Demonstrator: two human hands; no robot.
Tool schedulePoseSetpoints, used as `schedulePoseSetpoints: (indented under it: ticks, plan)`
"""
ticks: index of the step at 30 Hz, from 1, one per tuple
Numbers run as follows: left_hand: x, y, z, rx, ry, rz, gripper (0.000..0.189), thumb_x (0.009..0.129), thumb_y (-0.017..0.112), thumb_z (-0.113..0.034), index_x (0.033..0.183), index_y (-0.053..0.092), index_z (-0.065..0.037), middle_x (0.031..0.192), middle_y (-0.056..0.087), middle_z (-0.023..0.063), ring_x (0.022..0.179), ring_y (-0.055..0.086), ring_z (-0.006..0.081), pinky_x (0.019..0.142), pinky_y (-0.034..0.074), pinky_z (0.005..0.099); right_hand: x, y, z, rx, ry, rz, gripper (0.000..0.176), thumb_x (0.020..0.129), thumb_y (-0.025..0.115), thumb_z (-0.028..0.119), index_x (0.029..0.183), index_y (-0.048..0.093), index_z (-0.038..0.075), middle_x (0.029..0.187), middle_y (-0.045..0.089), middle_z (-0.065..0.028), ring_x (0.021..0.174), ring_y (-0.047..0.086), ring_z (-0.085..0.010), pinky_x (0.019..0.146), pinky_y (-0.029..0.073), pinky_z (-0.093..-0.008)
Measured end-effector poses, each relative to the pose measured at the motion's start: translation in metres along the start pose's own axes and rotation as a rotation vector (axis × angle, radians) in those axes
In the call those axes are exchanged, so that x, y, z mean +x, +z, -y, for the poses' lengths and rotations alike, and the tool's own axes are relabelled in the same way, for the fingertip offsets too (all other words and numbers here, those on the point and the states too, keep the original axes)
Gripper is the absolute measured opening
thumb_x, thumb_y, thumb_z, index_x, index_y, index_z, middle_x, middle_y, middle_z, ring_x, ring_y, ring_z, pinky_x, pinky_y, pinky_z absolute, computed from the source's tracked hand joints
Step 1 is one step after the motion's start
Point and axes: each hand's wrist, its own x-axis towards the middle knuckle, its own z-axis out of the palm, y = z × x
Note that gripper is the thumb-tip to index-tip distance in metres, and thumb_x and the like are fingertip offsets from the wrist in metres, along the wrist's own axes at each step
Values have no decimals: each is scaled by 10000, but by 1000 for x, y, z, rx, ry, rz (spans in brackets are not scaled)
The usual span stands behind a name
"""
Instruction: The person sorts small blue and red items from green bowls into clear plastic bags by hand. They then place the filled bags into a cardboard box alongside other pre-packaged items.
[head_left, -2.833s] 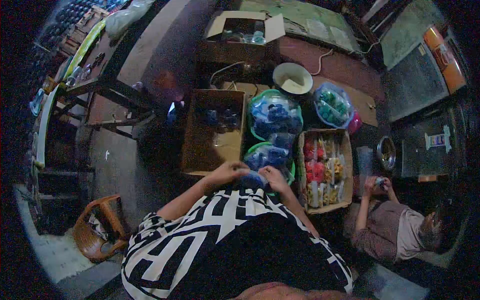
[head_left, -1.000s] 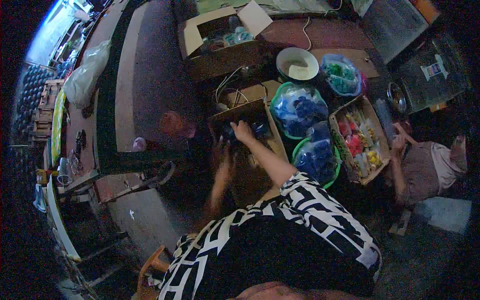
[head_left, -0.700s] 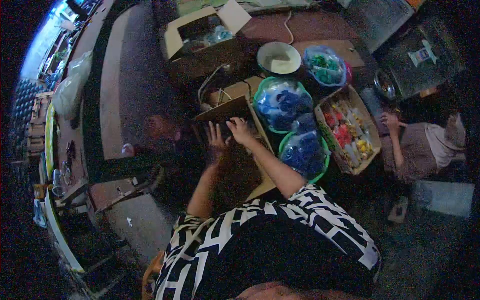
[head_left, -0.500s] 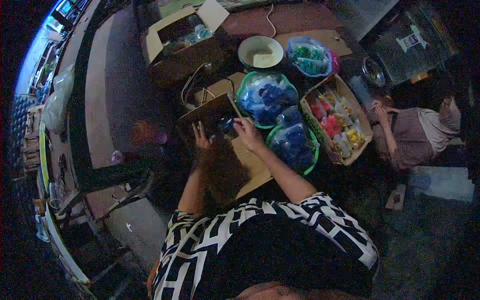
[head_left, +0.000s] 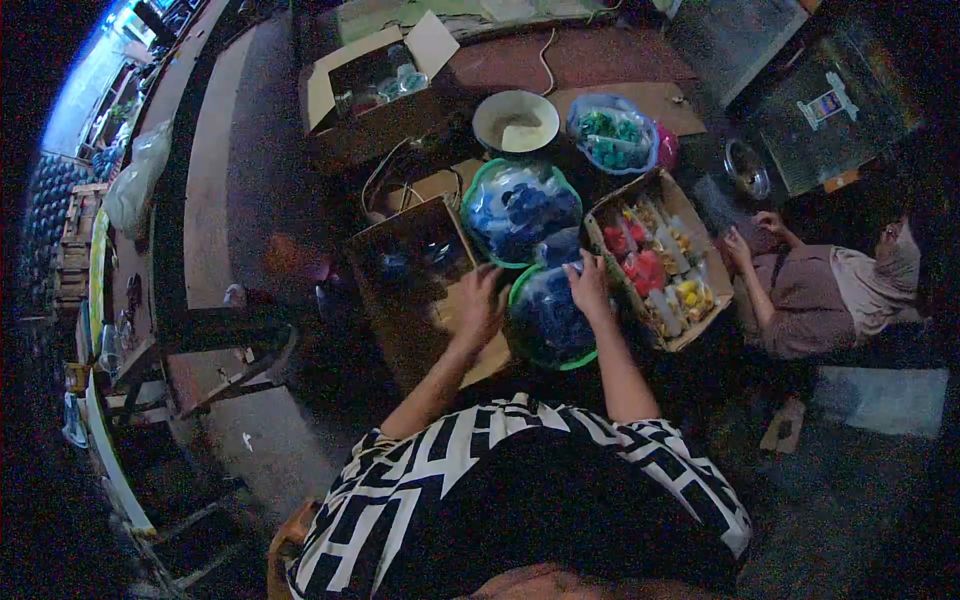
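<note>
My left hand [head_left: 482,303] is over the right edge of an open cardboard box [head_left: 400,325], close to the left rim of the lower green basin [head_left: 512,325]. Its fingers look apart, with nothing visible in them. My right hand [head_left: 591,286] reaches over that basin's upper right side, fingertips pinched at a blue plastic-wrapped packet [head_left: 562,246]. Blue packets in clear plastic [head_left: 550,318] fill the lower basin. A second green basin [head_left: 470,225] just beyond holds more blue ones. Some small shiny blue packets [head_left: 438,252] lie inside the dark cardboard box.
On the right, a carton [head_left: 719,312] holds red and yellow packets. Beyond stand a white bowl [head_left: 487,128], a blue basin [head_left: 655,140] of green packets and an open box [head_left: 365,120]. A person [head_left: 810,290] sits at the right, hands raised. A bench [head_left: 215,180] runs along the left.
My left hand has moved right, from inside the cardboard box to its right edge. My right hand has left the box and gone right to the lower basin. The view has shifted slightly.
</note>
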Motion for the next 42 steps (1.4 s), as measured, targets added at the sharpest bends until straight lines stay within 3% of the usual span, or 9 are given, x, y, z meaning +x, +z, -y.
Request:
schedulePoseSetpoints:
  ticks: [4,6,13,18,21,27,29,36,42]
  plan:
    - [2,27,-38,-177,24,-19,377,745,611,-191,1062,495,-24,1020,464,185,936,437,343,804,368,412,21,17,-38,161,63,87,515,711,677,240,1120,467,9,907,539,-137,817,533,-235,738,436,-345]
    - [4,33,-48,-159,-22,14,385,737,621,-210,1048,502,-19,972,474,183,909,443,344,790,372,416,25,7,-36,416,47,336,417,693,695,207,1026,534,13,794,565,-89,731,539,-181,673,449,-304]
    - [0,57,-41,-274,-49,45,335,698,664,-224,938,561,-15,860,548,183,787,526,330,696,421,370,23,-20,-38,492,-53,490,197,715,668,163,817,550,43,772,558,-39,728,513,-126,672,425,-264]
    - [6,48,-52,-577,-445,268,332,731,665,-199,966,562,10,754,602,67,672,550,156,650,420,258,23,-37,-39,438,-231,434,153,755,622,145,804,529,35,824,556,-48,811,513,-120,727,414,-267]
    - [12,46,-52,-979,-506,227,276,767,630,-163,980,565,1,774,583,20,703,519,97,642,412,241,27,-45,-35,645,-340,394,167,778,606,164,830,526,27,855,553,-49,852,507,-116,756,409,-266]
    - [13,20,-58,-1120,-563,141,251,808,587,-184,988,532,-18,821,561,12,720,505,101,652,411,232,25,-66,-3,544,-214,591,267,798,595,219,977,561,23,878,574,-34,807,518,-100,724,426,-251]
    - [11,10,-55,-1064,-562,99,253,817,576,-210,997,530,-39,818,563,14,733,514,101,661,426,231,30,-60,-1,487,-254,829,261,811,576,237,960,591,23,793,581,-18,721,516,-94,673,426,-244]
    - [-1,-18,-43,-1030,-799,-106,296,806,591,-247,1002,517,-38,870,548,35,771,504,111,662,416,239,21,-27,41,520,-269,715,277,848,505,284,795,589,25,637,495,21,599,426,-70,548,364,-249]
    - [-19,-44,8,-1146,-715,19,297,818,567,-239,1032,537,-35,926,584,43,810,543,128,707,451,265,15,6,76,443,-278,818,244,857,498,257,851,567,24,684,502,19,613,433,-83,563,375,-246]
